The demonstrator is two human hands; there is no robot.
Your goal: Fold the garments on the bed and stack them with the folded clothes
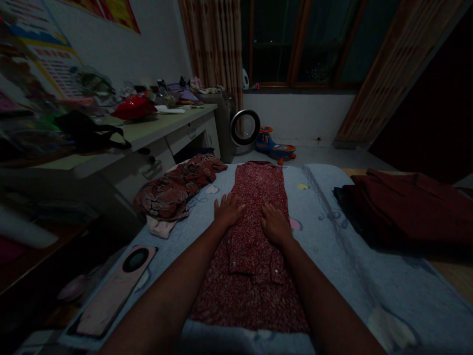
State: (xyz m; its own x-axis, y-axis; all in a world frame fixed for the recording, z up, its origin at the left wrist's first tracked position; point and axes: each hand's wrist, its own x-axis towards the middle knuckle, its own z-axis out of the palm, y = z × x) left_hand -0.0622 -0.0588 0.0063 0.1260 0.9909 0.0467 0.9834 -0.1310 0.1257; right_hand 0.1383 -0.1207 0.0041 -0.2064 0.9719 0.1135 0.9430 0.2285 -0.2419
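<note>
- Left hand lies flat, palm down, on the red floral dress, fingers spread, gripping nothing
- Right hand likewise flat, arm straight

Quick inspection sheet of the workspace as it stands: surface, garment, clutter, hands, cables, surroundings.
Surface: pale blue bedsheet.
Job's things: red floral garment laid out flat lengthwise.
Clutter: crumpled patterned clothes to the left; dark red folded fabric to the right; pink phone near the left edge.
Hands: left hand and right hand flat on the garment, fingers spread.
Cables: nothing seen.
Surroundings: cluttered desk, ride-on toy, dark window.
</note>
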